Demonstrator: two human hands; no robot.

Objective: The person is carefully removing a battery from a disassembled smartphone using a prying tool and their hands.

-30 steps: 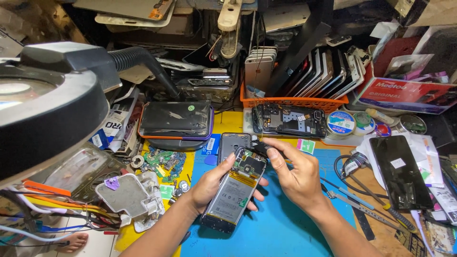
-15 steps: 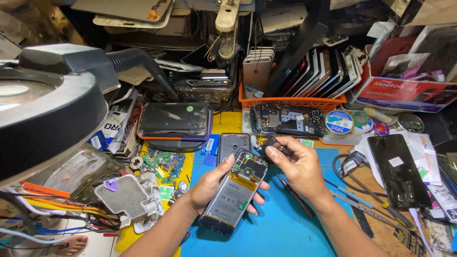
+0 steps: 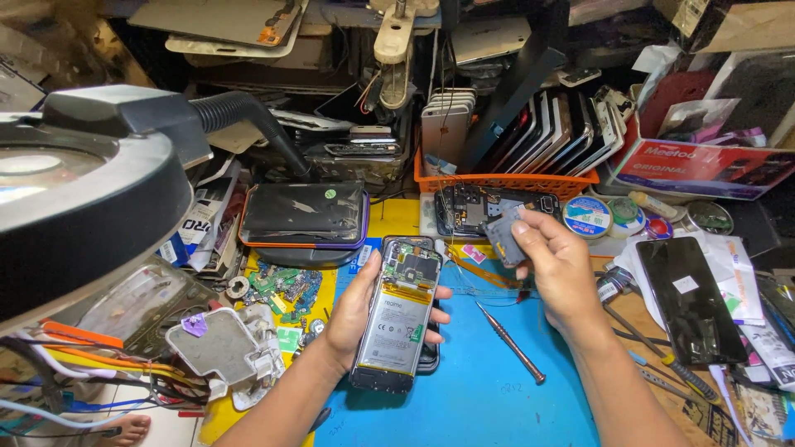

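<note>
Holding an opened phone (image 3: 396,323) with its back cover off, the left hand (image 3: 358,310) had fingers wrapped around its edges, battery and board facing up, above the blue mat (image 3: 489,389) on the tabletop. Right hand (image 3: 559,269) was raised just right of the phone, fingers pinched closed on a small dark grey part (image 3: 503,236). A screwdriver (image 3: 511,342) lay on the mat below the right fingers. Behind those fingers sat another opened phone (image 3: 468,207) and an orange basket (image 3: 505,182) of phones.
</note>
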